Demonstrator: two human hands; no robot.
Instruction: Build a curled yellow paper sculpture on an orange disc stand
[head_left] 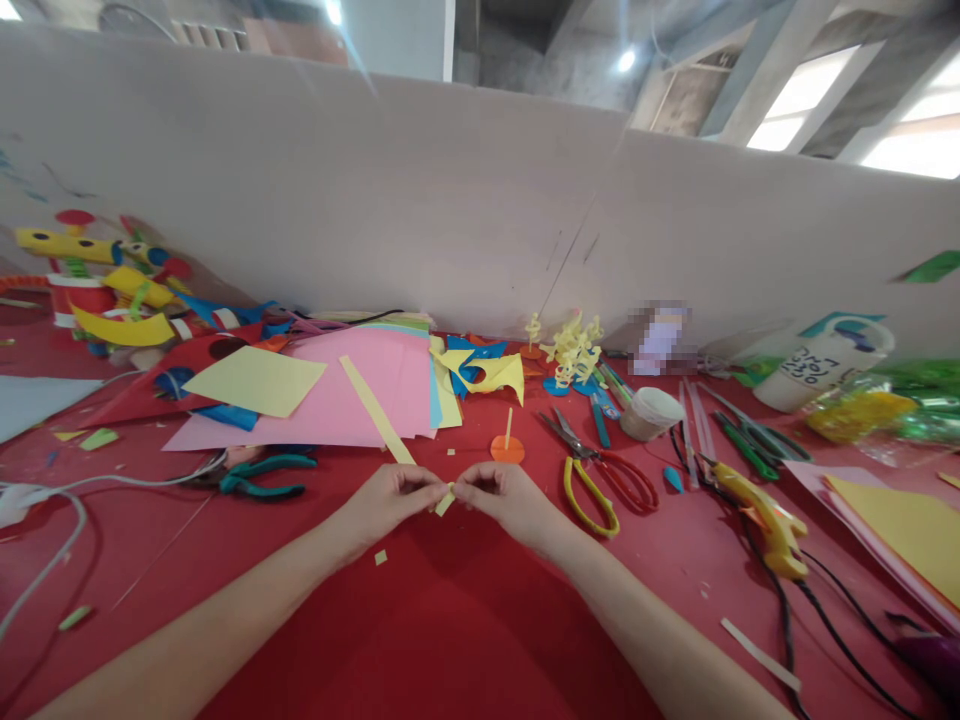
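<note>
Over the red table, my left hand point(397, 500) and my right hand point(502, 497) meet fingertip to fingertip. Both pinch a small piece of pale yellow paper point(445, 502) between thumb and fingers. Just behind the left hand lies a long pale yellow paper strip point(375, 408), partly over a pink sheet. An orange disc point(508, 450) with a thin upright stick rests right behind the right hand. To the right of that hand are scissors point(592, 490) with one yellow and one red handle. A tiny yellow paper square point(381, 557) lies in front of the left hand.
Pink sheets point(315, 370) and a pale yellow sheet point(255, 382) lie back left, near teal-handled pliers point(270, 476). On the right are a white tub point(651, 413), a yellow glue gun point(765, 520) with cables, and orange paper point(900, 530). A pale partition point(450, 200) stands behind.
</note>
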